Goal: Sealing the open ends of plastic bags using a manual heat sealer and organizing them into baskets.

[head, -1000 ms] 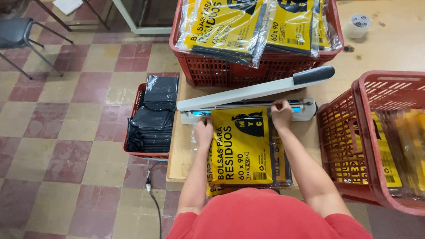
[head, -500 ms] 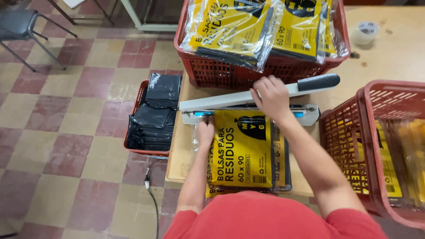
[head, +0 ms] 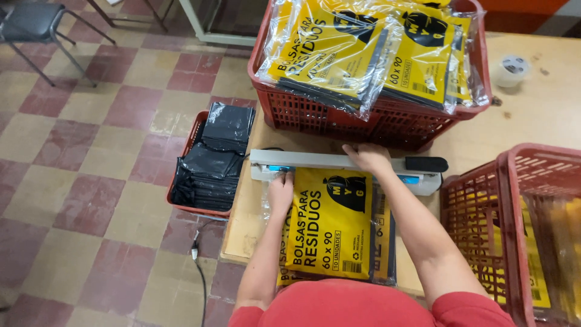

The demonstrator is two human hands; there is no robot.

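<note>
Presently the yellow printed plastic packet of black bags (head: 330, 227) lies flat on the pale wooden table (head: 532, 115), its open end tucked under the grey bar of the impulse heat sealer (head: 339, 165). Step in hand, by judgement: the sealing press. The right hand (head: 368, 157) lies palm down on the bar, fingers spread flat, pressing and not clasping. The left hand (head: 281, 192) rests just below the bar on the packet's upper left corner, fingers loosely curled, pinning it to the table; whether they pinch the film cannot be told.

The next move would call for lifting the bar squarely by its black handle (head: 426, 164), off the right hand's far side, while the left hand keeps the packet from sliding.

Beyond the press hand stands a red plastic crate (head: 363, 121) heaped with like packets. Outward of the left hand, on the tiled floor, a low red tray (head: 193, 209) holds folded black bags (head: 212, 160). To the right stands another red crate (head: 484, 218)
</note>
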